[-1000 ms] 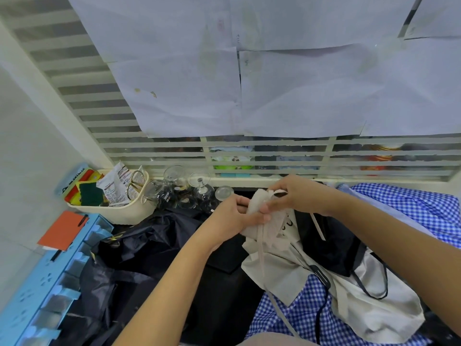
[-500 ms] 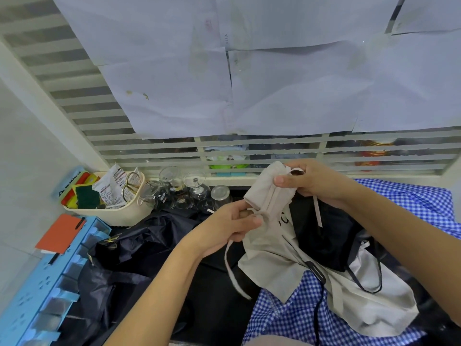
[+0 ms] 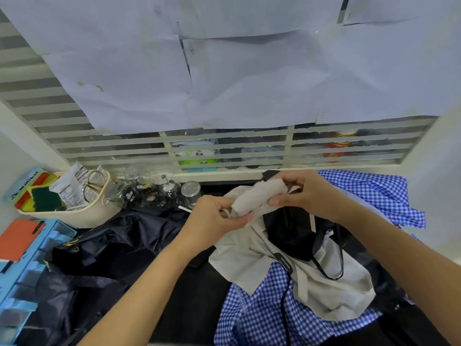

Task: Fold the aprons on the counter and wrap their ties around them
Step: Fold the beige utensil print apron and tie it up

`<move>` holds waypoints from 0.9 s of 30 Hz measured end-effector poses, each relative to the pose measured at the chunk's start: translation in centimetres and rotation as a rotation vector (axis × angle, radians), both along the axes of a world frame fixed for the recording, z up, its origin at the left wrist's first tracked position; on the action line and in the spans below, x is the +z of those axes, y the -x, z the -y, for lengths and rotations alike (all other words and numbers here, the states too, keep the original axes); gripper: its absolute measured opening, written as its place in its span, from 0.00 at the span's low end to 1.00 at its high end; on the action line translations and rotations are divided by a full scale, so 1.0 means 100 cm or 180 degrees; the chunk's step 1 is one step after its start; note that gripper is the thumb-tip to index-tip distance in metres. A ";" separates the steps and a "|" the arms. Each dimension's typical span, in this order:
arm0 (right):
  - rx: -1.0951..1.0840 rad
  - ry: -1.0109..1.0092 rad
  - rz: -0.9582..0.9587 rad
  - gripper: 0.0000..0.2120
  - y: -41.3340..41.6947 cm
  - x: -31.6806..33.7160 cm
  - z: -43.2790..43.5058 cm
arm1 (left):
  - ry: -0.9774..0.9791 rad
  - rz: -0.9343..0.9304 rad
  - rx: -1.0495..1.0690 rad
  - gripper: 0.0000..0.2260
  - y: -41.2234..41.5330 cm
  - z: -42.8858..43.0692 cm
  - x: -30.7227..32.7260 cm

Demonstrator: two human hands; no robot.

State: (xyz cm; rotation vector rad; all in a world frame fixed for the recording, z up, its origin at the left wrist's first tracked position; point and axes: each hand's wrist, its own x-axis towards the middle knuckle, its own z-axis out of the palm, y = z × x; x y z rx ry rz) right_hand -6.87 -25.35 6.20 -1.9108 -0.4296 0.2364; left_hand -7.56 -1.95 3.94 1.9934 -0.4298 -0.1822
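2 bare forearms point(image 3: 154, 278), left hand point(image 3: 214, 218), right hand point(image 3: 306, 196), short plain fingernails.

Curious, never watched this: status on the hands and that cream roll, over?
Left grip, right grip: each holds one end of rolled cream apron. Above the apron heap. Nothing blocking.

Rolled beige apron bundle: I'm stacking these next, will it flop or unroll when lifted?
Likely soft and light: left hand and right hand pinch the rolled beige cloth apron bundle with fingertips. It may unroll if released; no knot shows.
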 end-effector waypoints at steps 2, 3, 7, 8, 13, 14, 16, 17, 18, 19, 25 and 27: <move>0.0036 0.0335 0.0291 0.15 0.003 -0.008 0.007 | -0.0462 0.0418 -0.0091 0.07 0.001 0.001 0.000; 0.0043 0.0394 0.0372 0.17 0.004 -0.010 0.009 | -0.0672 0.0610 -0.0159 0.07 0.002 0.002 0.001; 0.0105 0.0518 0.0289 0.15 0.003 -0.014 0.018 | -0.0746 0.0321 -0.0334 0.05 -0.003 0.008 0.003; 0.0147 0.0625 0.0262 0.15 0.002 -0.014 0.021 | -0.0722 0.0171 -0.0374 0.05 -0.004 0.009 0.003; 0.0601 0.2028 0.0497 0.18 -0.007 -0.017 0.024 | -0.1076 0.0073 -0.0565 0.05 -0.011 0.014 -0.010; 0.0688 0.2250 0.0526 0.18 -0.008 -0.021 0.022 | -0.1279 0.0194 -0.0630 0.05 -0.013 0.015 -0.017; 0.0781 0.2448 0.0491 0.15 -0.014 -0.028 0.022 | -0.1754 0.0487 -0.0696 0.07 -0.020 0.014 -0.024; 0.0747 0.2401 0.0447 0.14 -0.019 -0.030 0.023 | -0.1916 0.0597 -0.0672 0.08 -0.025 0.011 -0.024; 0.0666 0.2339 0.0379 0.13 -0.024 -0.033 0.024 | -0.2010 0.0715 -0.0635 0.09 -0.031 0.008 -0.023; 0.0565 0.2291 0.0345 0.13 -0.030 -0.035 0.026 | -0.2097 0.0880 -0.0584 0.10 -0.038 0.005 -0.019; -0.0100 0.1703 0.0038 0.09 -0.048 -0.050 0.033 | -0.2576 0.2382 -0.0573 0.12 -0.049 0.002 -0.023; -0.0152 0.1637 -0.0279 0.07 -0.048 -0.062 0.038 | -0.2523 0.2277 -0.0644 0.15 -0.039 0.007 -0.055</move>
